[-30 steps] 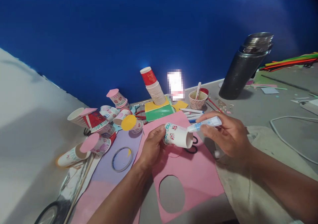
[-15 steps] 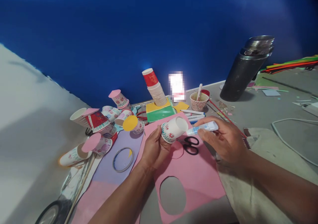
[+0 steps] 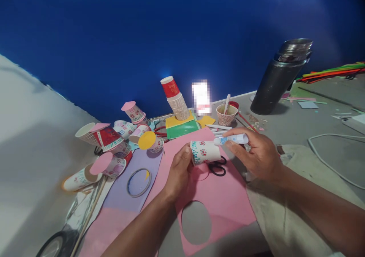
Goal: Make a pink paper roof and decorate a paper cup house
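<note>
A white paper cup (image 3: pixel 205 153) with red flower drawings and green marks lies sideways in my left hand (image 3: pixel 180 169), its closed fingers around the green-marked end. My right hand (image 3: pixel 261 154) grips a white glue stick (image 3: pixel 236 139) with a blue label. The stick's tip meets the upper edge of the cup's right end. Below the cup, black-handled scissors (image 3: pixel 218 170) and a pink paper disc (image 3: pixel 200 174) lie on a pink sheet (image 3: pixel 225 207) that has a round hole cut out.
Several decorated cups (image 3: pixel 110 165), some with paper discs, crowd the left. A cup stack (image 3: pixel 179 105) leans on green and yellow paper. A tape ring (image 3: pixel 139 182) lies on purple paper. Far right are a black flask (image 3: pixel 278 82), a cloth (image 3: pixel 291 177) and a white cable (image 3: pixel 327 162).
My left hand has turned the cup so its right end faces away from view and its side shows. The glue stick has moved slightly up and left, onto the cup's edge.
</note>
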`<state>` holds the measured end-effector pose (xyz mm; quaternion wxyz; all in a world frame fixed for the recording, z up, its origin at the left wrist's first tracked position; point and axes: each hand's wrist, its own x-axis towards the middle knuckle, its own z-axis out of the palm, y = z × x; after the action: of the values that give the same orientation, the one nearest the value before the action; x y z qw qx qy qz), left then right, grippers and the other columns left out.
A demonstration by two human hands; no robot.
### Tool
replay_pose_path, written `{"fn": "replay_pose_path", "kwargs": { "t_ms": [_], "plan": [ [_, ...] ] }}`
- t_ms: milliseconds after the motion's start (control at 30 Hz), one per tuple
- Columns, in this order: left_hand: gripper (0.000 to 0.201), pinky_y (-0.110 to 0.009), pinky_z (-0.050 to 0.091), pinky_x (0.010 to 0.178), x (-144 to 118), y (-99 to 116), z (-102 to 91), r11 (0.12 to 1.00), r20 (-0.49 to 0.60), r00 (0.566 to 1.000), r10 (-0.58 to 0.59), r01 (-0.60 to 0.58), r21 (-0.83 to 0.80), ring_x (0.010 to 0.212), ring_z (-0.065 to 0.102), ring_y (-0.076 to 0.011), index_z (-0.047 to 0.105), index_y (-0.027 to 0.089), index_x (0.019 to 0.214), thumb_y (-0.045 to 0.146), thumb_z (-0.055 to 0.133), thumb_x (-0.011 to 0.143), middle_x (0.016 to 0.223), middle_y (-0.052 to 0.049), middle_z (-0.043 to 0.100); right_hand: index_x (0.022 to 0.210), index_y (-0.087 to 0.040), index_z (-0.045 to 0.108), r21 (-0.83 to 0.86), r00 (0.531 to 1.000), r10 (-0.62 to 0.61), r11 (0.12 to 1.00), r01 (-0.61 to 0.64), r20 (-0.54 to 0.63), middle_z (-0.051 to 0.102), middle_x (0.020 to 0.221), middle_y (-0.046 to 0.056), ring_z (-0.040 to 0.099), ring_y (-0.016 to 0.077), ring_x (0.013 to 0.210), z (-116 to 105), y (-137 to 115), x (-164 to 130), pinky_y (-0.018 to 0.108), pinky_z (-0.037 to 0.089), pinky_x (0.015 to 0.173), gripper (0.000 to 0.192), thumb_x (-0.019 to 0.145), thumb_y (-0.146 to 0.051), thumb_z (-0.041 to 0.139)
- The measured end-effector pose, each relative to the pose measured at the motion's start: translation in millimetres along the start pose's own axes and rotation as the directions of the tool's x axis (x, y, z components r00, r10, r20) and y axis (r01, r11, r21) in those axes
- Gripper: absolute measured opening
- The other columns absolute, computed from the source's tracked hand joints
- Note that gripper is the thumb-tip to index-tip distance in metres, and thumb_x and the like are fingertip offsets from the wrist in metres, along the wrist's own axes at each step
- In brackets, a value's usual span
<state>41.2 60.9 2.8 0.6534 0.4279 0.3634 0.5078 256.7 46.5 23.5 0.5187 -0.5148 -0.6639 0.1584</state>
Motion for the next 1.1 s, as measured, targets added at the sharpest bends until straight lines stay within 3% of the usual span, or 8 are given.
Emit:
{"fn": "replay_pose_path", "kwargs": {
  "t_ms": [133, 300, 400, 500, 600, 733, 867, 1100],
  "plan": [
    [0.042, -0.028, 0.056, 0.088, -2, 1, 0.4, 0.999, 0.019, 0.999, 0.043, -0.043, -0.004, 0.094, 0.071, -0.0199, 0.080, 0.018, 0.105, 0.058, 0.080, 0.092, 0.103, -0.006, 0.079, 0.099, -0.027, 0.076, -0.012, 1.000, -0.028, 1.000, 0.028, -0.007, 0.083, 0.091, 0.004, 0.074, 0.0223, 0.074, -2, 3, 1, 0.034, 0.057, 0.071, 0.013, 0.093, -0.033, 0.066],
    [0.043, -0.029, 0.058, 0.088, -3, 7, 1.7, 0.999, 0.019, 0.999, 0.025, -0.025, -0.028, 0.095, 0.074, -0.0220, 0.080, 0.017, 0.107, 0.057, 0.079, 0.092, 0.105, -0.008, 0.081, 0.091, -0.028, 0.074, 0.029, 0.993, -0.004, 1.000, 0.001, 0.116, 0.077, 0.077, 0.002, 0.070, 0.0215, 0.065, -10, -1, 3, 0.034, 0.054, 0.063, 0.012, 0.095, -0.034, 0.064],
    [0.058, -0.032, 0.061, 0.086, 2, 12, -0.2, 0.995, 0.040, 0.996, -0.073, 0.076, -0.072, 0.097, 0.077, -0.0272, 0.080, 0.013, 0.111, 0.066, 0.080, 0.087, 0.107, -0.012, 0.083, 0.091, -0.027, 0.075, 0.042, 0.985, -0.051, 0.998, 0.045, 0.168, 0.077, 0.078, 0.003, 0.068, 0.0209, 0.061, -10, -4, 1, 0.033, 0.051, 0.055, 0.012, 0.093, -0.030, 0.064],
    [0.052, -0.032, 0.061, 0.090, 8, 16, -5.1, 0.963, 0.032, 0.985, -0.169, 0.172, -0.208, 0.103, 0.079, -0.0276, 0.079, 0.013, 0.115, 0.060, 0.075, 0.093, 0.111, -0.013, 0.084, 0.093, -0.027, 0.076, 0.011, 0.974, -0.160, 0.987, 0.160, 0.161, 0.080, 0.084, 0.003, 0.073, 0.0219, 0.068, -8, -4, -2, 0.034, 0.054, 0.062, 0.011, 0.092, -0.025, 0.065],
    [0.050, -0.032, 0.062, 0.092, 13, 19, -12.2, 0.892, 0.055, 0.962, -0.269, 0.270, -0.363, 0.101, 0.081, -0.0261, 0.075, 0.009, 0.126, 0.052, 0.058, 0.106, 0.109, -0.015, 0.085, 0.098, -0.027, 0.075, -0.021, 0.942, -0.299, 0.952, 0.305, 0.149, 0.082, 0.087, 0.003, 0.076, 0.0226, 0.073, -6, 1, -3, 0.034, 0.056, 0.069, 0.011, 0.094, -0.022, 0.066],
    [0.074, -0.035, 0.062, 0.092, 16, 21, -22.3, 0.779, 0.190, 0.915, -0.357, 0.403, -0.480, 0.100, 0.082, -0.0291, 0.057, -0.006, 0.146, 0.055, 0.031, 0.114, 0.110, -0.023, 0.083, 0.103, -0.025, 0.071, -0.033, 0.890, -0.433, 0.897, 0.441, 0.141, 0.082, 0.087, 0.003, 0.077, 0.0210, 0.074, -6, 9, -1, 0.032, 0.056, 0.067, 0.011, 0.097, -0.019, 0.064],
    [0.084, -0.039, 0.061, 0.096, 17, 19, -29.9, 0.713, 0.312, 0.886, -0.343, 0.461, -0.528, 0.105, 0.082, -0.0332, 0.048, -0.010, 0.154, 0.061, 0.030, 0.112, 0.117, -0.027, 0.082, 0.101, -0.025, 0.070, -0.051, 0.905, -0.411, 0.907, 0.419, 0.112, 0.082, 0.088, 0.002, 0.077, 0.0192, 0.075, -8, 12, 2, 0.030, 0.057, 0.069, 0.011, 0.096, -0.017, 0.063],
    [0.088, -0.036, 0.061, 0.088, 15, 13, -32.2, 0.715, 0.407, 0.840, -0.357, 0.527, -0.460, 0.096, 0.082, -0.0317, 0.062, -0.007, 0.141, 0.069, 0.031, 0.109, 0.107, -0.027, 0.083, 0.096, -0.028, 0.071, -0.025, 0.949, -0.300, 0.953, 0.303, 0.100, 0.082, 0.087, -0.001, 0.076, 0.0178, 0.070, -12, 10, 7, 0.028, 0.059, 0.066, 0.015, 0.091, -0.016, 0.064]
  ]
}}
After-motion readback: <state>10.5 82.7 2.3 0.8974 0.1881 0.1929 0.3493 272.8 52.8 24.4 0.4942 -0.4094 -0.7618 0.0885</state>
